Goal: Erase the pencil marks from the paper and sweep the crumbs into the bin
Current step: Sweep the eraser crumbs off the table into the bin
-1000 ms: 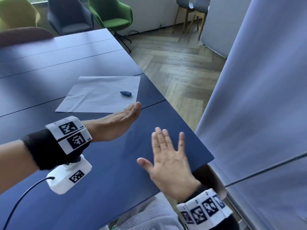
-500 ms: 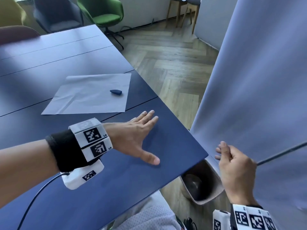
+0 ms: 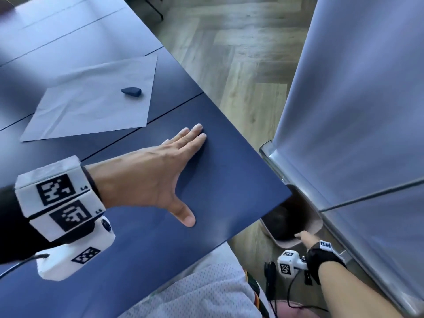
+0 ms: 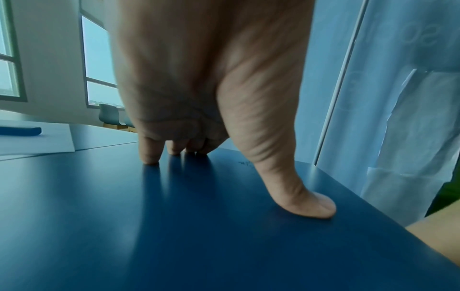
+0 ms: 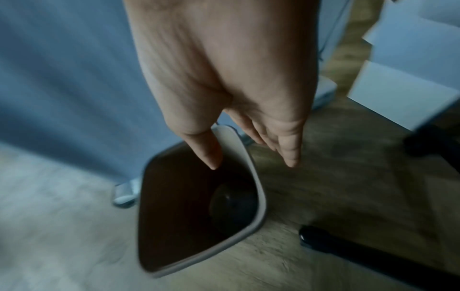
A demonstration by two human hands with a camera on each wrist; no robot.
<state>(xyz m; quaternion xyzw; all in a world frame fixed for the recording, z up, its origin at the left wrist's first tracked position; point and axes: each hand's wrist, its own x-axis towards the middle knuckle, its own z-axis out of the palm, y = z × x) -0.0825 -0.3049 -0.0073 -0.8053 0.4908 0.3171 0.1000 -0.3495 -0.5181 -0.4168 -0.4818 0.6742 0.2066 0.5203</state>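
Left hand [image 3: 146, 177] flat on table [image 3: 229, 180]; right hand [image 5: 224, 78] over bin [image 5: 251, 171].

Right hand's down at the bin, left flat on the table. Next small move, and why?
Probably close the right hand on the bin rim: thumb inside, fingers outside, not yet gripping. The bin sits partly under the table corner, while the left hand rests flat nearby, ready to sweep.

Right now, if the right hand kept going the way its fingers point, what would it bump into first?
Probably the bin. The right hand points down at it, thumb over the opening and fingers outside the rim. How close it already is, I can't tell.
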